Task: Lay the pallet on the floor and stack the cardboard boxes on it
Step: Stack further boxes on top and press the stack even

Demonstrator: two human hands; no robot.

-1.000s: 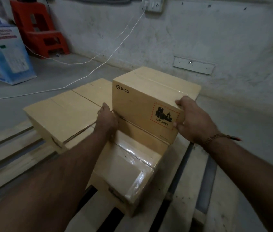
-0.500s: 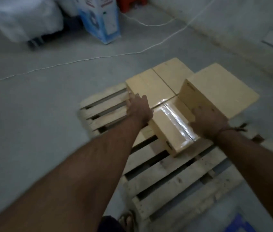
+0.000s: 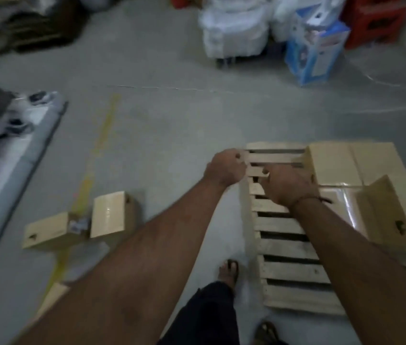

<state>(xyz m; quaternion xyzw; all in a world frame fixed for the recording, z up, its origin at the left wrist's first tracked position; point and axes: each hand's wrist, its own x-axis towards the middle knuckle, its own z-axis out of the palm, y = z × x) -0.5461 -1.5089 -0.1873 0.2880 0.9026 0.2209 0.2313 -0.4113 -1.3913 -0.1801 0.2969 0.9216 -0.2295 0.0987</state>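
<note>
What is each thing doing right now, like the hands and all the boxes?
Left hand: curled, holding nothing.
Right hand: loosely curled, empty, over the pallet.
Pallet: flat on the floor.
Boxes on the pallet: stacked, one on top.
Two boxes on the floor: not stacked yet.

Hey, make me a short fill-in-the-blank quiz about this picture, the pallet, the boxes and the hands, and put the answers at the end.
1. The wooden pallet lies flat on the ______.
2. The two loose cardboard boxes off the pallet sit on a ______ floor line.
3. The left hand and the right hand both hold ______.
4. The stacked boxes sit at the pallet's far ______ corner.

Missing words: floor; yellow; nothing; right
</note>
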